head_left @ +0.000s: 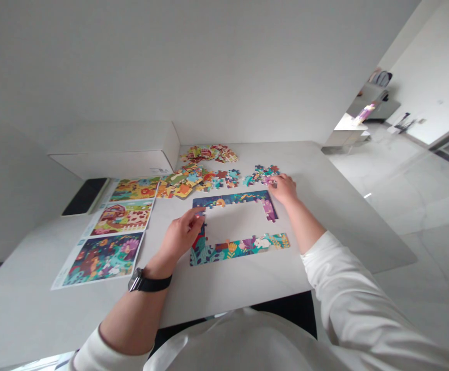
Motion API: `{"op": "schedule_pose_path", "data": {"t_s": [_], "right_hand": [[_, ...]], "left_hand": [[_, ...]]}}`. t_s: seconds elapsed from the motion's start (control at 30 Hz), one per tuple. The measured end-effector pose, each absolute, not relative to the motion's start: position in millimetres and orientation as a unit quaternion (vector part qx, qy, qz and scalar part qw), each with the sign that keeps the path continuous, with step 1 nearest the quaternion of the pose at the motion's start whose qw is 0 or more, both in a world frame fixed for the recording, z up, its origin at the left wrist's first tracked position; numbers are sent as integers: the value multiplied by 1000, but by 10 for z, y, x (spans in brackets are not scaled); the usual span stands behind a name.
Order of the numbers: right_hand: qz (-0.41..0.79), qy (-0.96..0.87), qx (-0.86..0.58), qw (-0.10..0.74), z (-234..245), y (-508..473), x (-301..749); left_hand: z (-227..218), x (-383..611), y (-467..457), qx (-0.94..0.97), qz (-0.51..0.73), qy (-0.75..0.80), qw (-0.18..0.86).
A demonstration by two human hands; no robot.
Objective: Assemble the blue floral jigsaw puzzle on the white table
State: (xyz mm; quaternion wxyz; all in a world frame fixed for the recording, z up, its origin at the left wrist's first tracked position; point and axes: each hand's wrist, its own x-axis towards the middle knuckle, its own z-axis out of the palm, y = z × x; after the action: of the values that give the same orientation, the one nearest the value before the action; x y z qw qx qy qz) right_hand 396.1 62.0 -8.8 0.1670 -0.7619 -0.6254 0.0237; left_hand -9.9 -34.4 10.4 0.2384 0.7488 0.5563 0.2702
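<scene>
Jigsaw frame (239, 249), long axis across table (247, 288)

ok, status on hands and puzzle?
Left hand fingertips at the border's left end. Right hand on loose pieces, far side. Border unfinished, middle open. Picture sheets off left, not in the way.

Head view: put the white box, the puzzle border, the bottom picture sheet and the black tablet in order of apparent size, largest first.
1. White box and puzzle border: too alike to rank.
2. Bottom picture sheet.
3. Black tablet.
</scene>
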Motion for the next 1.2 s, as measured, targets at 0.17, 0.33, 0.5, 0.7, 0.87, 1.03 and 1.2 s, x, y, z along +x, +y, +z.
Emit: {"op": "schedule_pose_path", "data": {"t_s": [0.17, 0.33, 0.5, 0.7, 0.87, 1.03, 1.2], "right_hand": [[25, -598, -785, 160, -85, 662, 3976], [24, -594, -785, 175, -81, 689, 3976], [30, -606, -773, 186, -99, 725, 3972], [34, -626, -759, 175, -117, 735, 3945], [39, -616, -765, 187, -118, 742, 3926], [34, -607, -768, 203, -124, 753, 3912], [32, -603, -772, 198, -132, 763, 3897]], "left_hand": [[116, -106, -367, 727, 305, 559, 256], [319, 0, -345, 708, 352, 566, 234], [500, 234, -63, 749, 338, 526, 217], [471, 813, 556, 803, 308, 472, 192], [326, 1254, 1023, 821, 240, 499, 135], [140, 1186, 1405, 835, 174, 510, 113], [71, 871, 1640, 840, 125, 502, 164]]}}
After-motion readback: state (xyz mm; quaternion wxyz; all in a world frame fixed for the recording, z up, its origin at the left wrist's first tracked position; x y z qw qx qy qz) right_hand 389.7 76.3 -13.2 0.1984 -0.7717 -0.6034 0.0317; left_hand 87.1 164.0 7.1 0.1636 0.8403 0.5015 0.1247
